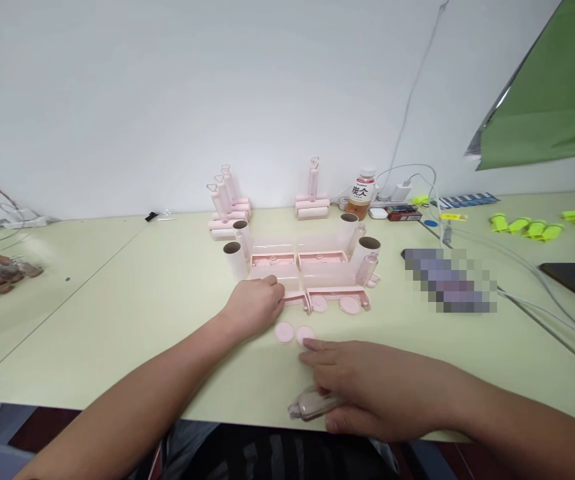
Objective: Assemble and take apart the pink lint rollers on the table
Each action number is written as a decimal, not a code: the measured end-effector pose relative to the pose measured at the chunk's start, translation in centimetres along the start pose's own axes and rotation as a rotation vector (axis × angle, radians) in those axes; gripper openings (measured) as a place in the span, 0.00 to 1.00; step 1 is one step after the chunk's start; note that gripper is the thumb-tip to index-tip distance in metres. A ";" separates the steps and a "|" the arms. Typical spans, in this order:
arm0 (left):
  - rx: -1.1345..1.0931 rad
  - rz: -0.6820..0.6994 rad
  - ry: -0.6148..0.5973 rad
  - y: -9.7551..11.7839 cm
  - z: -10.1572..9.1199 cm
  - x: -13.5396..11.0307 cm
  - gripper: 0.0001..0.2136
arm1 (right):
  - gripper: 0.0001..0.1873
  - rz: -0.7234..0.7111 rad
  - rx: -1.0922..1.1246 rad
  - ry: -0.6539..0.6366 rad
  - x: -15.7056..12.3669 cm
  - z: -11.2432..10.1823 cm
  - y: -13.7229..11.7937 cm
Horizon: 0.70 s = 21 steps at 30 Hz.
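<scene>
My left hand curls over a pink frame, seemingly to steady it on the table. My right hand grips a clear handle, forefinger stretched onto a pink disc.

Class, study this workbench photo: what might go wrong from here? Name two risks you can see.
1. The clear handle piece in the right hand sits near the front edge of the table; it may slip off.
2. The left hand rests close to an upright cardboard tube; a nudge could topple it.
</scene>
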<state>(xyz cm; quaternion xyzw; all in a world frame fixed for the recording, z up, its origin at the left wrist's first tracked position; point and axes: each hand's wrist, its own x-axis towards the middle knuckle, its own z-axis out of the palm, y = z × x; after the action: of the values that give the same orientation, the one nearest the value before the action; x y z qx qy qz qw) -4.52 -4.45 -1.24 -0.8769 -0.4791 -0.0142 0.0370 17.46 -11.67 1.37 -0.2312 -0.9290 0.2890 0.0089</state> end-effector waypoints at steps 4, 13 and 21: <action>-0.003 0.010 0.005 -0.1 0.1 0.1 0.13 | 0.16 0.006 -0.076 -0.023 1.2 0.7 0.0; -0.015 0.027 0.004 -0.2 0.2 0.2 0.12 | 0.24 0.039 -0.276 0.032 3.3 2.0 -0.1; -0.021 0.042 0.009 -0.5 0.7 0.5 0.12 | 0.25 0.053 -0.360 0.096 4.0 2.9 0.3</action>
<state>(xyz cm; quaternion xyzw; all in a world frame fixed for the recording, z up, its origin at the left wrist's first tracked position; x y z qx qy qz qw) -4.67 -3.74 -1.89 -0.8871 -0.4601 -0.0225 0.0304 13.54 -11.28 -1.66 -0.2669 -0.9577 0.1070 0.0039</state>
